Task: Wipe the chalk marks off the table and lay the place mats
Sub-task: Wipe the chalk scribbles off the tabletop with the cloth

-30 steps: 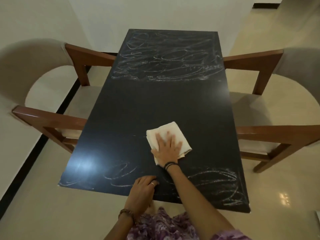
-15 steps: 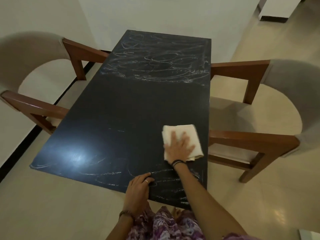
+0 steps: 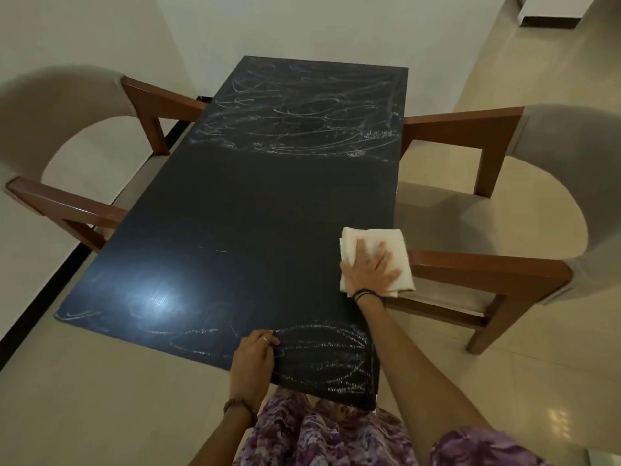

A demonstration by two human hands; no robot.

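A black table (image 3: 255, 203) carries white chalk scribbles across its far end (image 3: 302, 112) and along its near edge (image 3: 322, 358); the middle band is dark and clean. My right hand (image 3: 371, 267) presses flat, fingers spread, on a folded white cloth (image 3: 373, 240) at the table's right edge, part of the cloth hanging past the edge. My left hand (image 3: 253, 359) rests at the near edge with fingers curled on the tabletop, holding nothing. No place mats are in view.
A cushioned wooden armchair (image 3: 497, 264) stands close at the table's right side, its arm just beside the cloth. Another armchair (image 3: 67, 210) is tucked at the left. A white wall runs behind the far end. Beige tile floor surrounds the table.
My right hand has slid the cloth rightward from the table's middle to its right edge. My left hand stays at the near edge. The view has turned to the right.
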